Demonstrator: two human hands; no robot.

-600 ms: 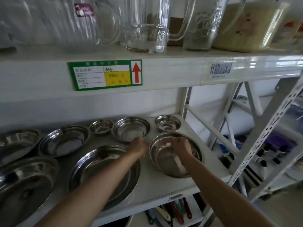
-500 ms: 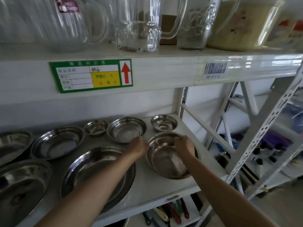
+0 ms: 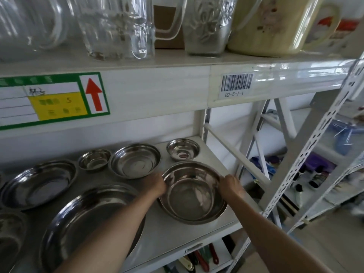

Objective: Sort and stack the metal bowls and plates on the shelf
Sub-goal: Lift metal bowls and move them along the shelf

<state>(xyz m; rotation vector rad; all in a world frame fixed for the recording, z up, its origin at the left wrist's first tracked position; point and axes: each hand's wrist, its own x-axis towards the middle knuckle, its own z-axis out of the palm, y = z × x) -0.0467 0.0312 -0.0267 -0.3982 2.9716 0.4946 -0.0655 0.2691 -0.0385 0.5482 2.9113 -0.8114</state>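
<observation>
I hold the big bowl (image 3: 192,194) with both hands. My left hand (image 3: 157,185) is on its left rim and my right hand (image 3: 229,186) is on its right rim. My fingers curl over the edge. The bowl sits on the white shelf (image 3: 167,233). Past my fingers stand a middle bowl (image 3: 135,160) and a small bowl (image 3: 182,149). Under my left arm lies a wide plate (image 3: 78,223). Glass jugs (image 3: 118,26) stand on the shelf above.

A white barcode sticker (image 3: 237,85) on the upper shelf's front edge (image 3: 157,89) says "D2-5-1-1". The green label (image 3: 53,100) beside it has a red up arrow, an "S", and blurry words.
</observation>
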